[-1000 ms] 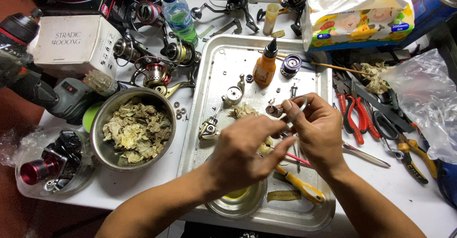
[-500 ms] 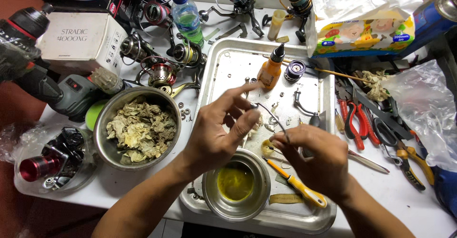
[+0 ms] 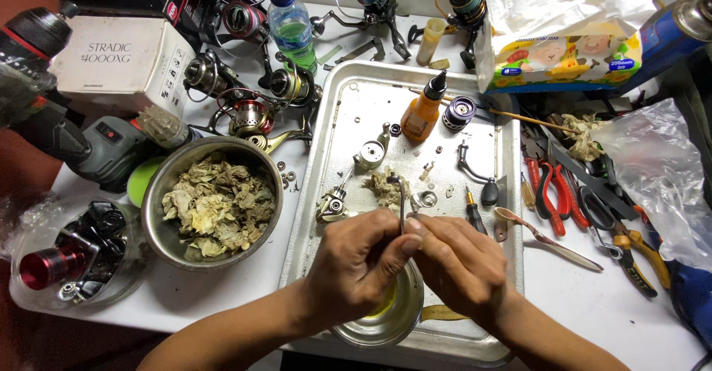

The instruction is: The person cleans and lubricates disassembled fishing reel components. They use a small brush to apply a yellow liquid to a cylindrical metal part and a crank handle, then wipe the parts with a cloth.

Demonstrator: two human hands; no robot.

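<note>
Two-handed work over a metal tray (image 3: 356, 97) on a crowded bench (image 3: 586, 297), seen from above. Far left of the tray, a clear tub (image 3: 30, 297) with a red reel part inside. Just left of the tray, a steel bowl (image 3: 156, 215) heaped with soiled wipes. Over the tray's near end, the left hand (image 3: 356, 256), fingers (image 3: 406, 246) closed down to a pinch on the foot of a thin bent metal rod (image 3: 401, 200). Rod upright between the two hands, hooked at the top, clear of the small parts on the tray floor beyond it. Beneath the hands, inside the tray, a small round tin (image 3: 393, 323) showing a yellow liquid. Right hand (image 3: 460, 263) pressed close against the left, fingertips (image 3: 417, 226) shut on the same end of the rod. Farther back in the tray, an orange dropper bottle (image 3: 423, 111), upright. Right of the tray, red-handled pliers (image 3: 549, 193) among other hand tools.

Judged from the grip: a fine part being handled or cleaned at its lower end, above the tin. Any further move likely to call for a steady pinch from both hands, with the rod kept over the tray in case of a slip.
</note>
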